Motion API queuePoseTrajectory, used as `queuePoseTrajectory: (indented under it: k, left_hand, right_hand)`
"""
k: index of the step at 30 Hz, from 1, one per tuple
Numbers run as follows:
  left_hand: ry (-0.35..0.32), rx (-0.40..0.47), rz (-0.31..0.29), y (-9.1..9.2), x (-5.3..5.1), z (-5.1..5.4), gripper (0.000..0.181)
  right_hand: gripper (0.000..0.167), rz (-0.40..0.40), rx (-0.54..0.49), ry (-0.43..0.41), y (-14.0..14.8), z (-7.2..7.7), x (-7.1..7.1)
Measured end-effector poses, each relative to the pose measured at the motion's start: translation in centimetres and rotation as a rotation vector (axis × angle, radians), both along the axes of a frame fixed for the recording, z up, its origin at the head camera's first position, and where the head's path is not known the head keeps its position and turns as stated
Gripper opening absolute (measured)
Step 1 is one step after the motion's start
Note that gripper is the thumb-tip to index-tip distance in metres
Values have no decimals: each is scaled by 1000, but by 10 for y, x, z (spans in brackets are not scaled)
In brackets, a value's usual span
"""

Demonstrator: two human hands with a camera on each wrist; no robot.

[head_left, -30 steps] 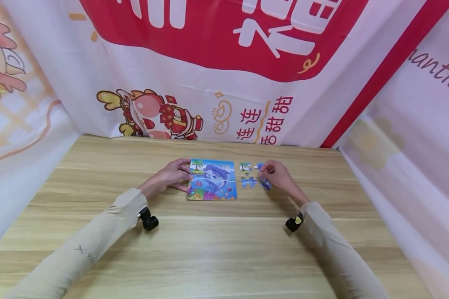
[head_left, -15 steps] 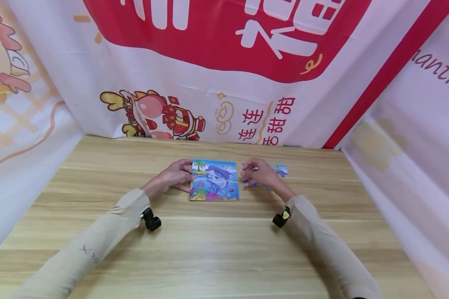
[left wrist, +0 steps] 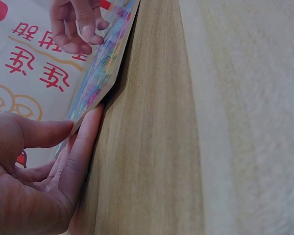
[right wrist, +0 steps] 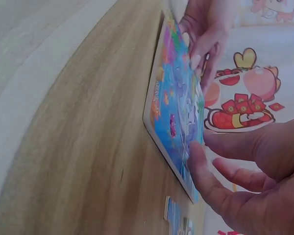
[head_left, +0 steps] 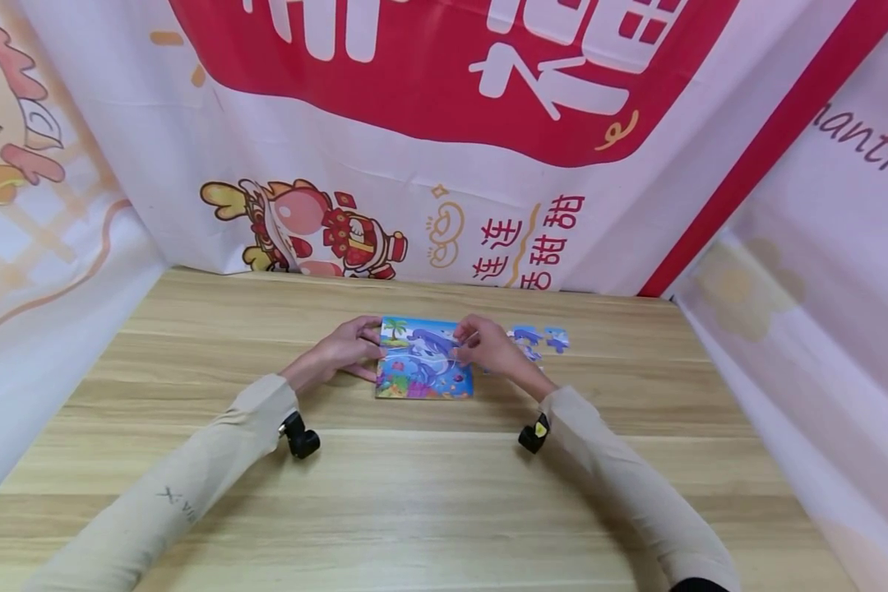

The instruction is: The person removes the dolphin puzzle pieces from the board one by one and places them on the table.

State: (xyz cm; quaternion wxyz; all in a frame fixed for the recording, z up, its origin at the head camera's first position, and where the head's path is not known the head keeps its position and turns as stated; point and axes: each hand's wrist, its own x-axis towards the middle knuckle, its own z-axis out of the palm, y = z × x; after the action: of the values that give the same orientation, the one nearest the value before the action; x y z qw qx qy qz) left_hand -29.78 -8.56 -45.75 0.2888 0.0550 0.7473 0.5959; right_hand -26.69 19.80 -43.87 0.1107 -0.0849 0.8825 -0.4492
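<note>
On the table, steady the dolphin board, clamped at left edge by the left hand | work gently with the right hand, curved over right side, cannot tell if pinching | avoid nudging puzzle pieces farther right

Worktop: pale wood grain, streaks running alongside the back edge.
Puzzle board: dolphin picture; it lies near the back edge, about midway between the left and right edges.
Loose puzzle pieces: beside the board, toward the back right corner, some partly hidden behind the right hand.
</note>
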Motion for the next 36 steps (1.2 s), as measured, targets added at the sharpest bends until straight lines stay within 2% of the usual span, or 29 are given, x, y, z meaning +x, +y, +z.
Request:
queuePoseTrajectory:
  k: [5, 11, 22, 28, 36]
  left_hand:
    - [-1, 3, 3, -1, 0, -1, 77]
    - [2, -3, 0, 0, -2, 0, 77]
    - [-4, 19, 9, -1, -1, -2, 78]
    - [5, 12, 17, 0, -1, -2, 79]
    - [9, 11, 12, 1, 0, -3, 79]
  right_hand:
    - [33, 25, 172, 37, -7, 2, -4]
    - [49, 67, 314, -7, -11, 6, -7]
    - [32, 102, 346, 12, -15, 4, -10]
    - [32, 112, 397, 30, -16, 4, -11]
    - [37, 79, 425, 18, -18, 5, -6]
